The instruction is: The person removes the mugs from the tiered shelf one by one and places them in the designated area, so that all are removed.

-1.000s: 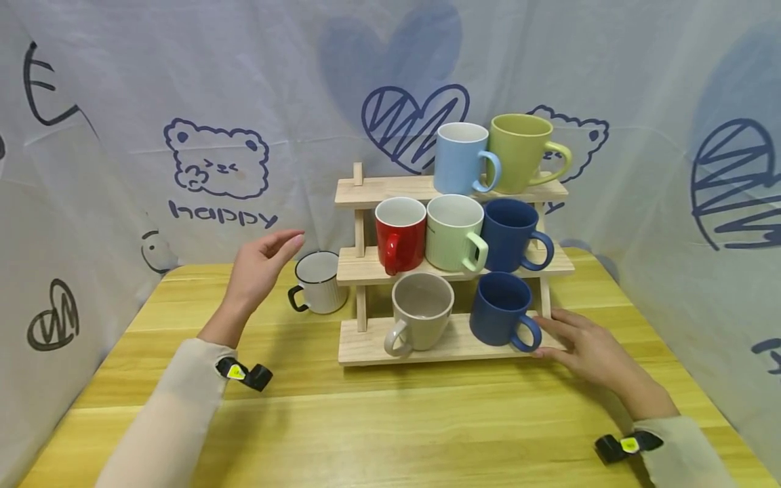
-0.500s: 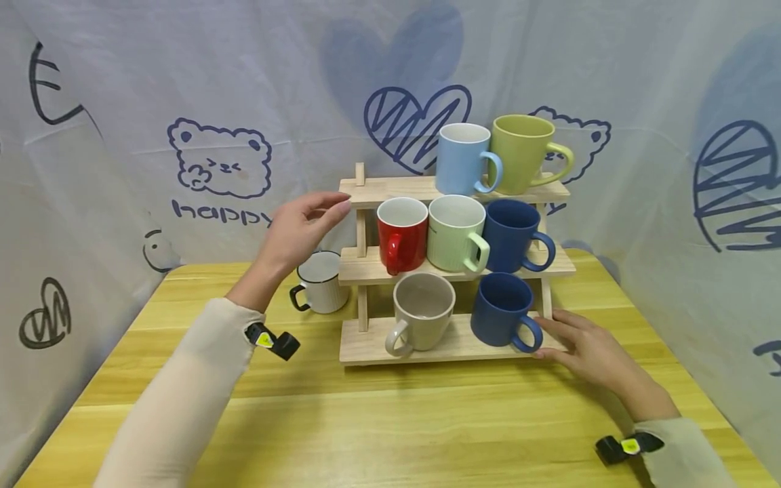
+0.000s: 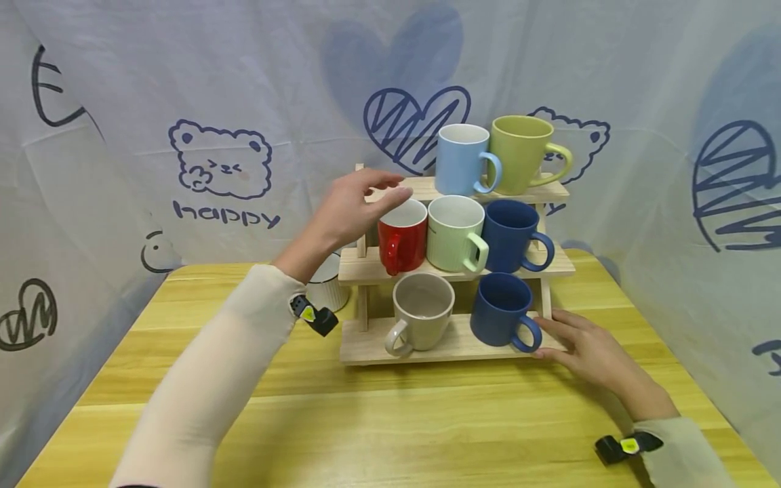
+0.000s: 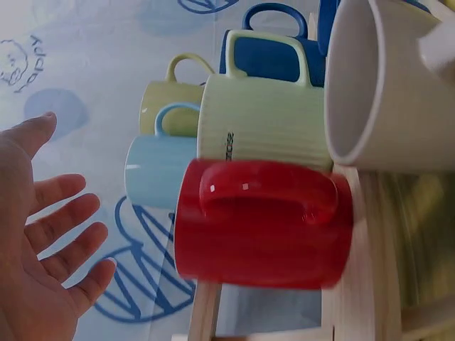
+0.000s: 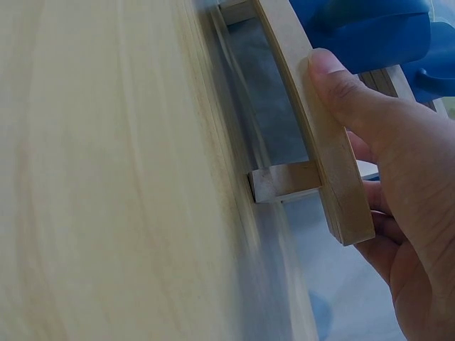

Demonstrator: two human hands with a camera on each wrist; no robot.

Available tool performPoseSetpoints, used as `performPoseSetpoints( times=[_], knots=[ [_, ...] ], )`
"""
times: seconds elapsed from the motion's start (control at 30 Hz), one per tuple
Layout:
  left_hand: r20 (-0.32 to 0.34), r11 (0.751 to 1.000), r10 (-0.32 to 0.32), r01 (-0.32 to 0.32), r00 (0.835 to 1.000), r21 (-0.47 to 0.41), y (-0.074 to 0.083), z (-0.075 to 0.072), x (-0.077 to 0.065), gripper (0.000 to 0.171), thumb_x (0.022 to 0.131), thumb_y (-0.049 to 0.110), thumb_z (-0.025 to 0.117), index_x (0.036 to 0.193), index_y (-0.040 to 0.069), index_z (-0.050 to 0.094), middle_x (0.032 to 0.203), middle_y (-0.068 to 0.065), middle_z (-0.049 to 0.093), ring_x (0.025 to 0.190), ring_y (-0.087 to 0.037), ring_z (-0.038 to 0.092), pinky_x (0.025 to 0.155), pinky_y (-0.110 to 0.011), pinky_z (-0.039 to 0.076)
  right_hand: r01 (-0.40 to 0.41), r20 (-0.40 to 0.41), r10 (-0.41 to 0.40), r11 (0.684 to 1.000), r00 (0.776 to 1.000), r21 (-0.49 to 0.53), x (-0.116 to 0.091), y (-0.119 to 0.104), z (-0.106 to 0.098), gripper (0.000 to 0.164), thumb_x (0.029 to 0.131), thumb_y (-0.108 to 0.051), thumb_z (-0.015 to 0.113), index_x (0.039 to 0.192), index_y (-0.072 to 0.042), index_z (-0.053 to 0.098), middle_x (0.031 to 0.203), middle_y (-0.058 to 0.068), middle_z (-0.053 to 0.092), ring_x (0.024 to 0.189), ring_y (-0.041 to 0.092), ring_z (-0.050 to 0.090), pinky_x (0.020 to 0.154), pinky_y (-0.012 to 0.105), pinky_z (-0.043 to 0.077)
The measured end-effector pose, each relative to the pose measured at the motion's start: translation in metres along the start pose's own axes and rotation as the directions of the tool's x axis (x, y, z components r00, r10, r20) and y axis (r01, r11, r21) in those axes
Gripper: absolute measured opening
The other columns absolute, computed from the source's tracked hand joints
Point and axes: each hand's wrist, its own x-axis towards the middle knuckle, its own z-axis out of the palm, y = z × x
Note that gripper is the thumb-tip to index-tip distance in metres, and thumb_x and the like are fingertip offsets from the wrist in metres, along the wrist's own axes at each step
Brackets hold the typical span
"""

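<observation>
My left hand (image 3: 354,207) reaches over the left end of a three-tier wooden rack (image 3: 360,347), fingers spread and holding nothing. Just below its thumb stands a red mug (image 3: 403,249) on the middle shelf; the left wrist view shows the hand (image 4: 32,256) apart from the red mug (image 4: 263,249). A pale green mug (image 3: 448,240) and a dark blue mug (image 3: 508,230) share that shelf. My right hand (image 3: 588,349) grips the right end of the bottom board (image 5: 341,188), thumb on top, beside a second dark blue mug (image 3: 499,315).
On the top shelf stand a light blue mug (image 3: 457,163) and an olive-green mug (image 3: 517,156). A beige mug (image 3: 424,322) sits at the bottom left. Left of the rack, a white dark-rimmed mug (image 3: 329,291) on the table (image 3: 390,427) is partly hidden by my left arm.
My left hand has moved right and upward, from above the white mug to above the red mug. My right hand stays on the rack, and the mugs have not moved.
</observation>
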Motion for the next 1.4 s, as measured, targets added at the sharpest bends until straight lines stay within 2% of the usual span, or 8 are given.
performPoseSetpoints(
  times=[0.17, 0.33, 0.5, 0.63, 0.8, 0.93, 1.23, 1.4],
  knots=[
    [0.042, 0.998, -0.003, 0.001, 0.999, 0.056, 0.011, 0.01, 0.012, 0.053, 0.095, 0.053, 0.057, 0.133, 0.016, 0.062, 0.129, -0.001, 0.062, 0.119, -0.019, 0.054, 0.099, -0.036, 0.045, -0.003, 0.005, 0.003, 1.0, 1.0, -0.001, 0.0, 0.0, 0.0, 0.065, 0.085, -0.053, 0.07, 0.136, -0.014, 0.06, 0.139, 0.026, 0.049, 0.122, 0.05, 0.048, 0.094, 0.066, 0.042],
    [0.051, 0.998, -0.006, 0.003, 0.999, 0.068, 0.021, 0.022, 0.024, 0.055, 0.095, 0.055, 0.056, 0.135, 0.018, 0.061, 0.129, 0.001, 0.062, 0.119, -0.016, 0.054, 0.1, -0.034, 0.045, 0.009, -0.006, -0.009, 1.0, 1.0, 0.003, 0.0, 0.0, 0.0, 0.064, 0.084, -0.051, 0.072, 0.135, -0.014, 0.061, 0.138, 0.026, 0.05, 0.121, 0.05, 0.049, 0.093, 0.066, 0.043],
    [0.058, 0.997, -0.049, 0.045, 0.997, 0.057, 0.028, 0.032, 0.037, 0.05, 0.095, 0.055, 0.055, 0.129, 0.019, 0.062, 0.127, 0.003, 0.062, 0.119, -0.015, 0.053, 0.098, -0.032, 0.045, 0.013, -0.006, -0.013, 1.0, 1.0, 0.004, 0.0, 0.001, 0.001, 0.064, 0.084, -0.051, 0.072, 0.135, -0.014, 0.061, 0.138, 0.026, 0.05, 0.121, 0.049, 0.049, 0.093, 0.066, 0.043],
    [0.056, 0.997, -0.042, 0.039, 0.998, 0.064, 0.032, 0.04, 0.046, 0.047, 0.096, 0.054, 0.054, 0.124, 0.016, 0.061, 0.123, 0.001, 0.063, 0.116, -0.015, 0.055, 0.095, -0.031, 0.046, 0.013, -0.007, -0.013, 1.0, 1.0, 0.007, 0.0, 0.001, 0.001, 0.064, 0.084, -0.051, 0.072, 0.136, -0.015, 0.06, 0.138, 0.026, 0.05, 0.121, 0.049, 0.049, 0.093, 0.066, 0.043],
    [0.078, 0.997, -0.039, 0.033, 0.996, 0.07, 0.035, 0.048, 0.055, 0.055, 0.096, 0.055, 0.055, 0.134, 0.016, 0.055, 0.127, 0.0, 0.061, 0.115, -0.016, 0.055, 0.094, -0.03, 0.046, 0.024, -0.015, -0.024, 1.0, 1.0, 0.006, 0.0, 0.002, 0.002, 0.063, 0.084, -0.05, 0.072, 0.135, -0.015, 0.061, 0.138, 0.026, 0.05, 0.12, 0.049, 0.05, 0.093, 0.066, 0.043],
    [0.102, 0.992, -0.044, 0.031, 0.994, 0.123, 0.039, 0.054, 0.063, 0.062, 0.095, 0.058, 0.053, 0.143, 0.019, 0.05, 0.134, 0.0, 0.058, 0.12, -0.014, 0.053, 0.098, -0.03, 0.045, 0.031, -0.023, -0.031, 1.0, 0.999, -0.002, 0.0, 0.002, 0.002, 0.063, 0.084, -0.05, 0.073, 0.135, -0.014, 0.061, 0.137, 0.026, 0.05, 0.12, 0.049, 0.05, 0.092, 0.065, 0.044],
    [0.171, 0.945, -0.054, -0.005, 0.984, 0.328, 0.053, 0.068, 0.08, 0.073, 0.095, 0.067, 0.041, 0.152, 0.022, 0.038, 0.152, 0.001, 0.041, 0.138, -0.017, 0.037, 0.113, -0.032, 0.03, 0.036, -0.036, -0.036, 0.999, 0.999, -0.003, -0.001, 0.001, 0.002, 0.062, 0.084, -0.048, 0.074, 0.134, -0.014, 0.062, 0.136, 0.027, 0.051, 0.119, 0.049, 0.051, 0.091, 0.065, 0.045],
    [0.171, 0.91, -0.056, -0.02, 0.984, 0.414, 0.056, 0.075, 0.087, 0.074, 0.095, 0.07, 0.034, 0.152, 0.023, 0.036, 0.152, 0.001, 0.039, 0.136, -0.018, 0.04, 0.111, -0.033, 0.033, 0.051, -0.057, -0.051, 0.999, 0.997, -0.007, -0.001, 0.0, 0.003, 0.061, 0.083, -0.047, 0.075, 0.133, -0.014, 0.063, 0.135, 0.026, 0.053, 0.117, 0.049, 0.052, 0.09, 0.065, 0.046]
  ],
)
